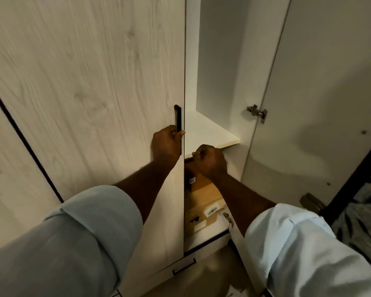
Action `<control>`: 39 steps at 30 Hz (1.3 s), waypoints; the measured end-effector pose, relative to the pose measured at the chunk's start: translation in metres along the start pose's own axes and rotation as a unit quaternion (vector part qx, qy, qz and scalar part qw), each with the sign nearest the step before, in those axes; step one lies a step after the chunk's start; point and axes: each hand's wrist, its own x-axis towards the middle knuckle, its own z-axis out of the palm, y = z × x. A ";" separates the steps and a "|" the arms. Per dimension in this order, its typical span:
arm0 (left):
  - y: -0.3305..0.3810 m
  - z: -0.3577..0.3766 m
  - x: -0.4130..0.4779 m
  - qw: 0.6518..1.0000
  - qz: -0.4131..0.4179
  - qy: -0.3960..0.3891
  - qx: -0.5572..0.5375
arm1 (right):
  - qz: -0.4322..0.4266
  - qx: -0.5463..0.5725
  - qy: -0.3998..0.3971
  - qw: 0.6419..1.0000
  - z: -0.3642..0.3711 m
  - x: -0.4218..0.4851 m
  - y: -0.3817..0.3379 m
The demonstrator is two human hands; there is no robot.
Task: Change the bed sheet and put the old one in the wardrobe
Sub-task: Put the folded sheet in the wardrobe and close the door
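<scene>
- The wardrobe (219, 61) fills the view: its left door (84, 82) looks shut or nearly so, and its right door (319, 82) is swung wide open.
- Inside, a bare white shelf (206, 129) sits at hand height, with cardboard boxes (204, 196) stacked below it.
- Far right, dark patterned fabric (360, 202) shows past a black frame. I can't tell if that's the bed.
- The left hand (166, 143) wraps around the black handle (177, 116) of the left door.
- The right hand (210, 160) is balled up just in front of the shelf edge, beside the left door's edge. I can't tell if it grips anything.
- The old sheet is nowhere in sight, neither in the hands nor inside the wardrobe.
- My read: stowing isn't done yet, this is just door work. How the bed stands can't be judged from here.
</scene>
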 end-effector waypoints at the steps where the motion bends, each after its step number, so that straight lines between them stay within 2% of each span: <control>1: 0.004 0.003 -0.008 1.000 -0.015 0.013 -0.015 | -0.004 -0.002 0.003 1.000 -0.010 -0.007 0.005; 3: 0.013 0.010 -0.024 0.998 -0.027 0.045 -0.020 | 0.000 -0.005 0.029 1.000 -0.029 -0.022 0.016; 7: 0.038 0.020 -0.062 0.992 0.015 0.072 0.103 | -0.005 -0.028 0.088 0.996 -0.067 -0.053 0.042; 12: 0.066 0.046 -0.103 0.995 0.095 -0.027 -0.009 | -0.019 -0.074 0.140 0.987 -0.128 -0.088 0.065; 17: 0.107 0.071 -0.140 0.978 0.153 -0.115 -0.079 | -0.041 -0.138 0.264 0.954 -0.195 -0.115 0.077; 20: 0.132 0.084 -0.158 0.969 0.174 -0.142 -0.106 | -0.045 -0.122 0.331 0.935 -0.230 -0.130 0.090; 21: 0.142 0.088 -0.164 0.967 0.175 -0.147 -0.110 | -0.023 -0.092 0.337 0.937 -0.240 -0.136 0.095; 23: 0.158 0.093 -0.172 0.965 0.175 -0.161 -0.114 | 0.089 -0.026 0.335 0.938 -0.251 -0.140 0.112; 26: 0.174 0.099 -0.181 0.960 0.183 -0.178 -0.114 | 0.231 0.009 0.333 0.914 -0.268 -0.142 0.134; 28: 0.179 0.101 -0.183 0.959 0.183 -0.188 -0.110 | 0.229 0.104 0.250 0.935 -0.279 -0.144 0.131; 31: 0.182 0.103 -0.179 0.958 0.183 -0.190 -0.112 | 0.190 0.098 0.167 0.963 -0.288 -0.142 0.123; 34: 0.177 0.103 -0.172 0.958 0.180 -0.190 -0.113 | 0.200 0.108 0.194 0.954 -0.289 -0.128 0.126; 36: 0.172 0.102 -0.167 0.957 0.177 -0.197 -0.119 | 0.203 0.160 0.233 0.937 -0.284 -0.120 0.135; 39: 0.162 0.099 -0.159 0.958 0.151 -0.207 -0.126 | 0.252 0.227 0.258 0.905 -0.284 -0.115 0.137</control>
